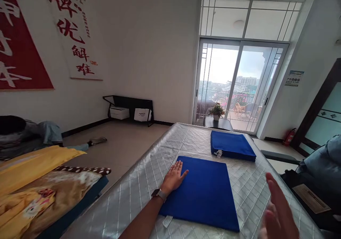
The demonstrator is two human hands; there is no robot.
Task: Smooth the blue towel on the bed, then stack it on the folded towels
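A flat square of blue fabric (205, 196) lies on the silver quilted cover (144, 182), a small white label poking out at its near left corner. My left hand (174, 177), with a watch on the wrist, rests flat on its left edge, fingers stretched out and holding nothing. To the right of the square, my right hand (279, 210) is raised and apart from the fabric. It is partly blurred, its fingers are extended, and no object shows in it. Beyond the square sits a thicker stack of blue fabric (231, 145) with white tags on its near side.
Left of the covered surface are yellow cloths (39, 164) and a brown blanket (77, 185). A potted plant (216, 111) stands on a dark chair or small table behind the far edge. At right are a dark bag (311, 193) and a fire extinguisher (289, 137).
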